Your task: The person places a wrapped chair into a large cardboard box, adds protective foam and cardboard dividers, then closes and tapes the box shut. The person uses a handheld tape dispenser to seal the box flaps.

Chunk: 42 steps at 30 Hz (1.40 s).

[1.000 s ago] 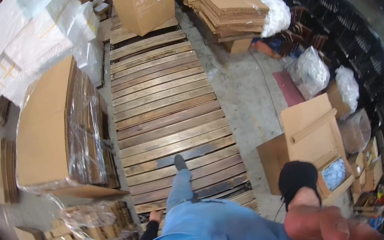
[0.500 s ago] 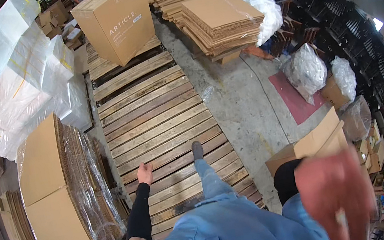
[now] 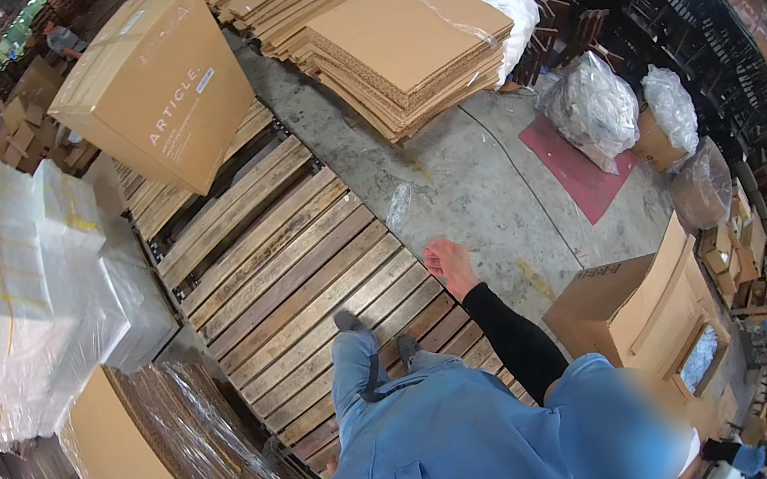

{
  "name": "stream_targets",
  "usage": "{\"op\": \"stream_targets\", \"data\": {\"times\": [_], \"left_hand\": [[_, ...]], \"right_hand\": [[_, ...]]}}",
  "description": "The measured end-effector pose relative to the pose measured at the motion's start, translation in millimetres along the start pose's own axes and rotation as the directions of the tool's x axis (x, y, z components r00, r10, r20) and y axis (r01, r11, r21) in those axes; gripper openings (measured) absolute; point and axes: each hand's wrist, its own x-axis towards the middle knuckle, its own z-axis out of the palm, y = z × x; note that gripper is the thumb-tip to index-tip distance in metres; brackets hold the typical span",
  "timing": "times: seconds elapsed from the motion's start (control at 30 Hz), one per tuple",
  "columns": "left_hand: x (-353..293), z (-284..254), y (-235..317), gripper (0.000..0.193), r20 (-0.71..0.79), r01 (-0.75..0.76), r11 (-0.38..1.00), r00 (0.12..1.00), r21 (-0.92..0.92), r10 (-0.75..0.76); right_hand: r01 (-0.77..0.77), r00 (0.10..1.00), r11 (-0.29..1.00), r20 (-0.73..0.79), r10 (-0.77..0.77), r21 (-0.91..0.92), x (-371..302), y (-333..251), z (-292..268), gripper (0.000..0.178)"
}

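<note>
My right hand hangs over the right edge of the wooden pallets, its black-sleeved forearm reaching in from the right. Its fingers are loosely bent and apart, with nothing in them. My left hand does not show. Ahead, a large closed cardboard box stands on the far end of the pallets. My feet are on the slats, one shoe ahead of the other.
Wrapped white stacks and flattened cardboard in film line the left. Cardboard sheets are piled at far right. Plastic bags lie by a red mat; an opened carton is nearer. A person is far left.
My right hand has come down from close to the camera to beside the pallets. My left hand has gone out of sight. The view has turned rightward and I have stepped forward.
</note>
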Motion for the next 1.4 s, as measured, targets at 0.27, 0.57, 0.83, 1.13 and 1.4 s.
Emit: {"op": "stream_targets", "data": {"times": [0.27,0.57,0.83,1.13,1.4], "left_hand": [[229.6,-38.3,291.1,0.039,0.040,-0.129,0.961,0.989,-0.245,0.143],[335.0,-136.6,619.7,0.067,0.091,-0.292,0.880,0.933,-0.376,0.349],[369.3,-132.9,652.0,0.038,0.032,-0.306,0.951,0.952,0.054,0.305],[358.1,-59.7,702.3,0.072,0.206,0.039,0.988,0.979,-0.149,-0.007],[383.0,-9.3,909.3,0.063,0.144,-0.378,0.921,0.920,0.096,0.363]], "right_hand": [[-0.058,0.990,0.995,-0.123,0.068,0.080,247.2,-12.4,27.0,0.013],[-0.018,0.903,0.983,-0.419,0.094,0.182,363.8,-136.7,121.9,0.029],[0.046,0.692,0.964,-0.704,0.157,0.260,525.3,-155.4,129.7,0.060],[0.150,0.662,0.823,-0.674,0.327,0.548,562.1,-158.4,177.8,0.042],[0.116,0.916,0.835,-0.383,0.120,0.538,554.8,-207.6,194.5,0.043]]}}
